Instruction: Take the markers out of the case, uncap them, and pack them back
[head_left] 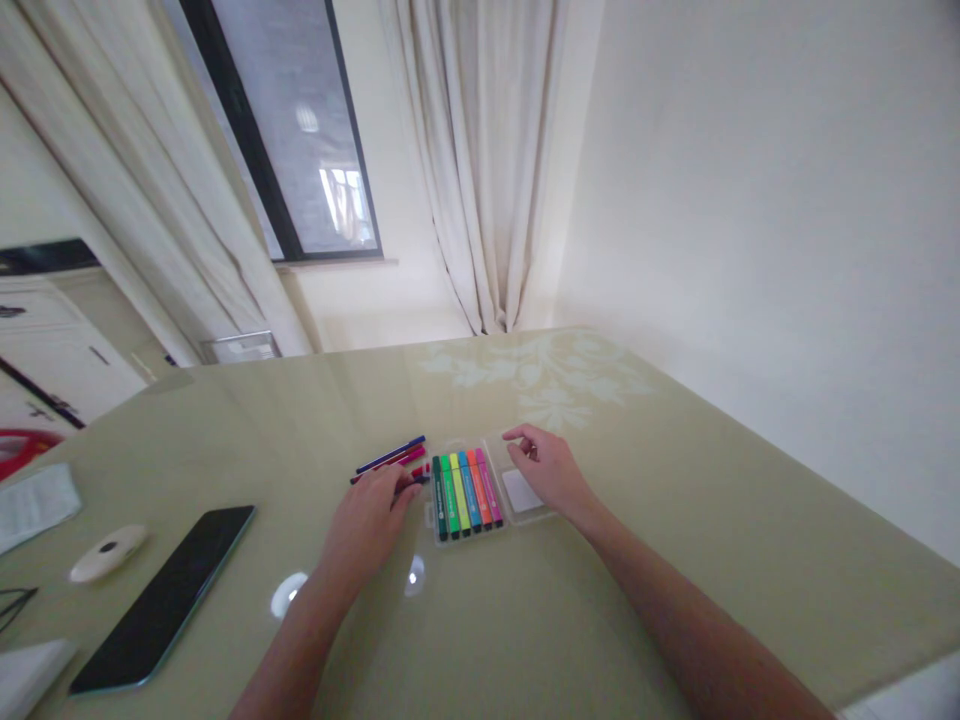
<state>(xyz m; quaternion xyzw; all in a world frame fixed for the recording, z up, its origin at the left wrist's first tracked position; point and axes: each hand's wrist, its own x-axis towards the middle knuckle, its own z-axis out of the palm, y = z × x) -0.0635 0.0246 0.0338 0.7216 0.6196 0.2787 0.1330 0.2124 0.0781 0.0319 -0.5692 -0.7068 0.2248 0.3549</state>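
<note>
A clear plastic marker case (469,541) lies open on the table, with several bright markers (466,492) side by side in its tray, dark green through pink. Just left of it, my left hand (373,515) has its fingers closed round a dark-ended marker (421,480), mostly hidden by the hand. Loose markers, among them a blue one (391,454) and a magenta one (409,456), lie beyond those fingers. My right hand (549,468) hovers over or rests on the case's clear lid (534,516), its index finger stretched out and nothing visible in it.
On the left of the table (585,620) are a black tablet-like device (169,595), a white oval object (109,554), a pale folded sheet (37,503) and a white object (31,675) at the corner. Walls and curtains (487,160) stand behind the far edge.
</note>
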